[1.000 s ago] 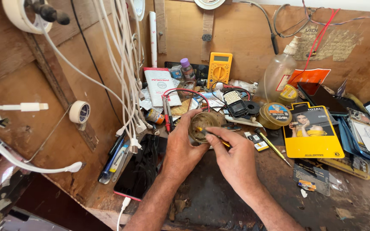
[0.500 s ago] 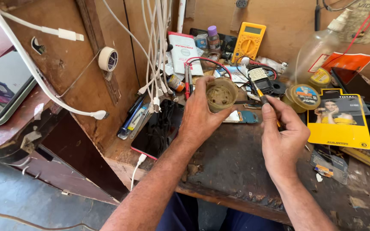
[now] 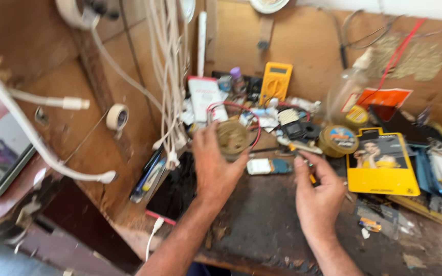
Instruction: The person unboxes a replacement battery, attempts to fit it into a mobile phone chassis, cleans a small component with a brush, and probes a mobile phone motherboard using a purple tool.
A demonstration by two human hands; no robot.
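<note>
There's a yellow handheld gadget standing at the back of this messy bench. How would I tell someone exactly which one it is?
Start at the brown wooden back wall, then drop to where it meets the cluttered workbench. Right of the hanging white cables and a white box, the yellow meter leans upright against the wall. Unlike the flat yellow card lying further right, it stands up and has a small screen on top.
</note>
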